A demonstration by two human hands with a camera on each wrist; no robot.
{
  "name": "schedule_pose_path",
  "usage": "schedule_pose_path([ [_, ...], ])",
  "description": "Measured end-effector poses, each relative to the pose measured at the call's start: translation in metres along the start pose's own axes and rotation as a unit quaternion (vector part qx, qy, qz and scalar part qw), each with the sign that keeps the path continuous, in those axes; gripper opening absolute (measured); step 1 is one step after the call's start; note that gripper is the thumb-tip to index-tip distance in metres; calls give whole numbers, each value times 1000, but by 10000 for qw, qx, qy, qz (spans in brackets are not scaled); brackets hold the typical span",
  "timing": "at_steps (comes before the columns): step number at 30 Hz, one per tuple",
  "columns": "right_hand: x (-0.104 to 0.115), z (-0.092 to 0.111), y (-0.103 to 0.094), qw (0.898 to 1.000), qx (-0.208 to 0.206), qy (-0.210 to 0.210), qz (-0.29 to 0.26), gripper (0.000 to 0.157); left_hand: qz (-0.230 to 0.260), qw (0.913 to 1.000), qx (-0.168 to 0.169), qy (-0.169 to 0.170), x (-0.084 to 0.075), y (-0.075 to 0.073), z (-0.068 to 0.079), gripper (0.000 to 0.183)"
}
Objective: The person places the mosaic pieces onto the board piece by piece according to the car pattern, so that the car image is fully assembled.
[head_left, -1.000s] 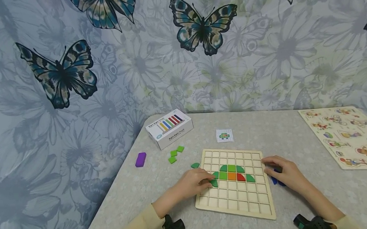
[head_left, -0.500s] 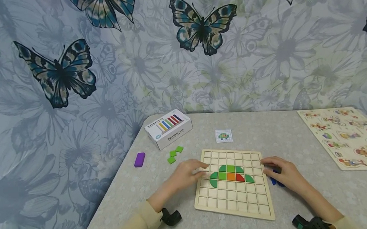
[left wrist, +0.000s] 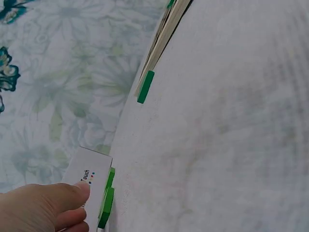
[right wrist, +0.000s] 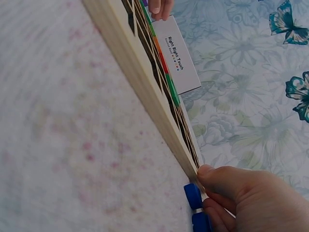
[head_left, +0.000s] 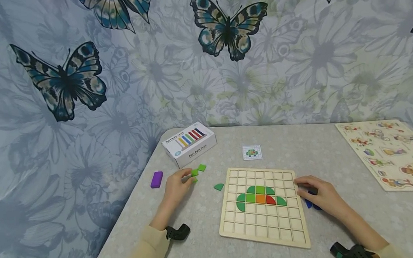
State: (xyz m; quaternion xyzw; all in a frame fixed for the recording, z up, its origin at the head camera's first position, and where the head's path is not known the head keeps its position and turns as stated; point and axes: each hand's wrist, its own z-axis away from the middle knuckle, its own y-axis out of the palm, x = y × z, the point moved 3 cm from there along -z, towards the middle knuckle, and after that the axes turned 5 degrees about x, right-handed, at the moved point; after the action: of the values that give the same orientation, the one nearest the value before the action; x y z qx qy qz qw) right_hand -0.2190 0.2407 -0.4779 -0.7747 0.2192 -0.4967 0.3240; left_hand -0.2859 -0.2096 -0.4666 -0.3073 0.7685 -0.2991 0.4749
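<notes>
My left hand (head_left: 176,187) reaches down at a small group of light green square tiles (head_left: 202,168) on the table, fingertips right beside the nearest ones. In the left wrist view its thumb and fingers overlap the box, and nothing shows between them. My right hand (head_left: 318,193) grips the right edge of a wooden grid board (head_left: 282,234), thumb on top near the corner in the right wrist view. Green, orange and red pieces fill part of the grid. Blue pieces (right wrist: 193,195) lie under the right fingers. A dark green quarter-circle piece (head_left: 219,187) lies by the board's left edge.
A white box (head_left: 194,155) stands behind the square tiles, with a purple block (head_left: 156,179) to the left. A small pattern card (head_left: 252,152) lies beyond the board. A picture puzzle board (head_left: 386,154) lies at the far right, before a butterfly-patterned wall.
My left hand has left the board's left side and moved left and away from me to the square tiles, uncovering the dark green quarter-circle. The right hand has stayed on the board.
</notes>
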Motion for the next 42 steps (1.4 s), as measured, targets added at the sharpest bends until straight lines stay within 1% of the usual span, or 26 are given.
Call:
schedule_pose_path([
  [2,1,1,1,10000,2,-25,-31,31,-157,9998,-19,-74,1,-2,3,34],
  [5,1,3,2,10000,11,-24,-95,30,-358,9991,160,-154,1,-3,7,36],
  [8,1,2,3,9999,41,9,-110,30,-554,9981,252,-106,-1,-5,8,37],
  [13,0,-3,0,10000,25,6,19,32,-703,9972,264,53,-5,-6,5,33],
  [16,-1,-4,-1,10000,-2,-14,74,32,-645,9976,216,153,-6,-6,3,31],
  [18,-1,-4,-1,10000,8,5,88,32,-514,9983,207,200,-11,-6,1,31],
  [20,-1,-4,0,10000,17,35,78,32,-235,9991,241,266,-23,-7,0,31],
  [22,-1,-4,0,10000,32,69,57,32,160,9984,358,407,-43,-9,0,32],
  [24,-1,-3,0,9999,50,98,39,32,633,9943,589,626,-68,-9,0,33],
  [26,-2,-2,1,9999,56,114,22,32,1014,9865,889,932,-93,-7,2,34],
  [28,-2,-2,1,9999,47,121,10,32,1268,9775,1247,1132,-115,-1,5,34],
  [31,-3,-2,2,9999,18,103,-5,31,1472,9639,1694,1436,-138,12,11,35],
  [34,-3,-2,2,10000,15,72,-42,32,1478,9518,2041,1751,-151,28,19,36],
  [36,-4,-2,2,9999,18,72,-68,32,1280,9458,2210,2008,-154,40,26,36],
  [39,-4,-2,2,9999,28,79,-95,31,749,9399,2386,2327,-155,55,35,36],
  [42,-4,-2,2,9999,28,73,-67,32,147,9361,2387,2580,-154,64,42,36],
])
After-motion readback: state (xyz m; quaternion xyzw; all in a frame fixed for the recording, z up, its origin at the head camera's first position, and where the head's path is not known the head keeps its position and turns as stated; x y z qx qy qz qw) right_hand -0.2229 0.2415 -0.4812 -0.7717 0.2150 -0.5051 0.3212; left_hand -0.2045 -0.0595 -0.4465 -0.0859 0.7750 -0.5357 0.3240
